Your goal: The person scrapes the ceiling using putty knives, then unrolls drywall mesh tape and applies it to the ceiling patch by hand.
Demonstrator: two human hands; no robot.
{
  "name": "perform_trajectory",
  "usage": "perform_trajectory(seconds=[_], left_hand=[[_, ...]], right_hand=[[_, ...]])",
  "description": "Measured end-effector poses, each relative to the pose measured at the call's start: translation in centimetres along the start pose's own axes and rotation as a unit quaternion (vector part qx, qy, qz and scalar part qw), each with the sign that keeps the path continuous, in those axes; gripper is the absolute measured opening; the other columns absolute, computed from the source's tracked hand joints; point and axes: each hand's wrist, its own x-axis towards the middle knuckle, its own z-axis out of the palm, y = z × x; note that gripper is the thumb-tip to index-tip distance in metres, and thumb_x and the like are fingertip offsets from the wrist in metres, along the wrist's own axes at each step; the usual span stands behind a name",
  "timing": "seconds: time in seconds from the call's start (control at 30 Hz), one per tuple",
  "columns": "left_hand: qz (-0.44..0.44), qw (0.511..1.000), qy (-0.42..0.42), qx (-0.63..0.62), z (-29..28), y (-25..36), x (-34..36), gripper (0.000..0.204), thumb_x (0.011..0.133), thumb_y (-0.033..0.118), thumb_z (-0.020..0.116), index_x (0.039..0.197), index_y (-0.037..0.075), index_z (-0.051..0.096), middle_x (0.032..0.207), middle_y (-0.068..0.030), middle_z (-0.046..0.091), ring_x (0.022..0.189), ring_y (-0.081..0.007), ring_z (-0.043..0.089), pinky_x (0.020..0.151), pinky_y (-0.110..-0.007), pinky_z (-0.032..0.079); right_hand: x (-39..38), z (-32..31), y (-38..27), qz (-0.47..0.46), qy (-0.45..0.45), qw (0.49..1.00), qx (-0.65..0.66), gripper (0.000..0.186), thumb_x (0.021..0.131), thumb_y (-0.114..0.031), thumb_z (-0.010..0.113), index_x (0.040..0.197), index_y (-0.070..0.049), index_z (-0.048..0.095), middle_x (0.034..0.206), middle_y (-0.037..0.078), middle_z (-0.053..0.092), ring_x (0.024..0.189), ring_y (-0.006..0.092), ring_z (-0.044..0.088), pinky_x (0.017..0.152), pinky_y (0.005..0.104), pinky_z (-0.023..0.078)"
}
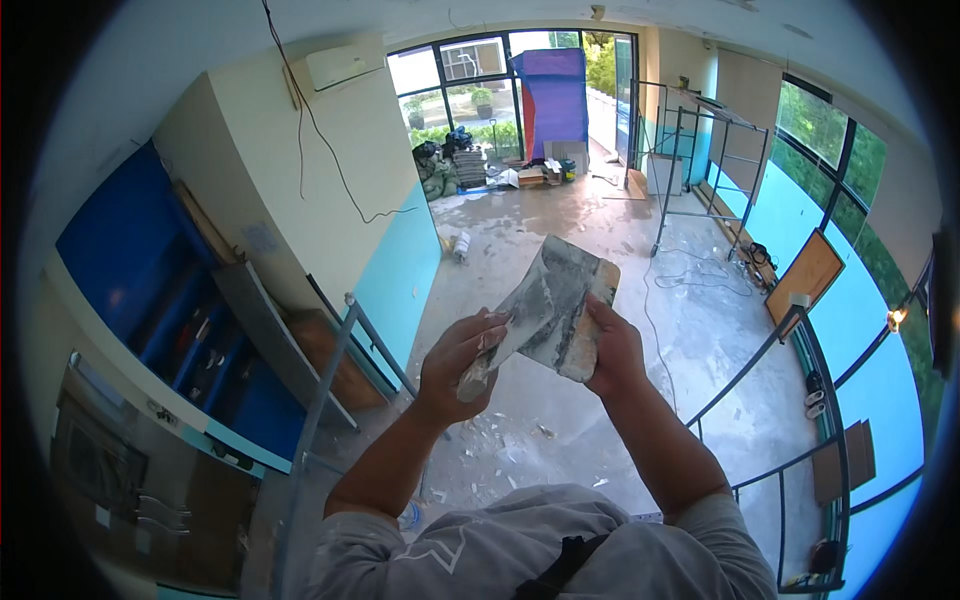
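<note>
A: What occupies the centre of the frame?

B: Two bare hands raised together. The left hand (pixel 460 352) is closed round the handle of a putty knife (pixel 540 300), whose broad, plaster-smeared blade slants up to the right. The right hand (pixel 612 345) is clamped on the edge of a plaster board (pixel 592 320), a flat tan slab caked with grey filler, lying just behind the blade and touching it.

A: And at the lower edge?

B: The person's grey sleeves (pixel 500 550) and both forearms rising from them. Below the hands lies a concrete floor (pixel 560 420) strewn with white chips.

A: Which structures stand beside the hands?

B: Grey scaffold rails (pixel 330 380) at lower left and more at lower right. A second scaffold frame (pixel 710 150) stands at upper right.

A: What packages or signs appear, and where?

B: At top centre, before the windows, a tall blue and purple sheeted shape (pixel 552 95) with a red strip on its left; low cardboard boxes (pixel 540 175) sit at its foot, and dark filled sacks (pixel 435 170) are heaped to its left. A brown square board (pixel 810 272) leans on the turquoise wall at right. Flat cardboard pieces (pixel 842 460) lie at lower right. A pale rectangular notice (pixel 262 240) hangs on the cream wall at left; its detail is too small to tell.

A: Anything else on the left?

B: Blue shelving (pixel 150 270) at mid left, and a white air-conditioning unit (pixel 345 62) at upper left with a black cable trailing below.
</note>
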Motion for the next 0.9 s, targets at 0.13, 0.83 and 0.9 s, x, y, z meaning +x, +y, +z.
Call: perform_trajectory(seconds=[0.13,0.83,0.9], left_hand=[[0.026,0.994,-0.096,0.037,-0.4,0.3,-0.9,0.043,0.076,0.004,0.072,0.118,0.003,0.064,0.122,-0.0172,0.063,0.114,-0.0357,0.061,0.104,-0.048,0.044],[-0.555,0.828,-0.076,-0.003,0.1,-6.7,-10.3,0.024,0.088,0.013,0.060,0.108,0.000,0.065,0.097,-0.0155,0.070,0.086,-0.0298,0.069,0.082,-0.042,0.056],[-0.604,0.726,0.022,-0.328,0.4,-8.8,-11.7,0.028,0.088,0.017,0.057,0.108,-0.001,0.064,0.096,-0.0160,0.070,0.083,-0.0287,0.070,0.080,-0.041,0.057]], right_hand=[[-0.7,-1.0,0.2,0.003,0.030,0.999,-0.020,0.042,0.101,-0.021,0.045,0.133,0.006,0.042,0.119,0.018,0.060,0.104,0.0312,0.065,0.091,0.0474,0.055],[-1.1,-2.5,0.6,-0.250,0.101,0.928,-0.255,0.047,0.101,-0.026,0.046,0.137,0.003,0.039,0.120,0.016,0.057,0.105,0.0299,0.062,0.091,0.0417,0.051],[-0.3,-3.3,2.3,-0.434,0.053,0.839,-0.323,0.037,0.099,-0.022,0.051,0.129,-0.001,0.045,0.113,0.016,0.059,0.097,0.0288,0.062,0.089,0.0389,0.049]])
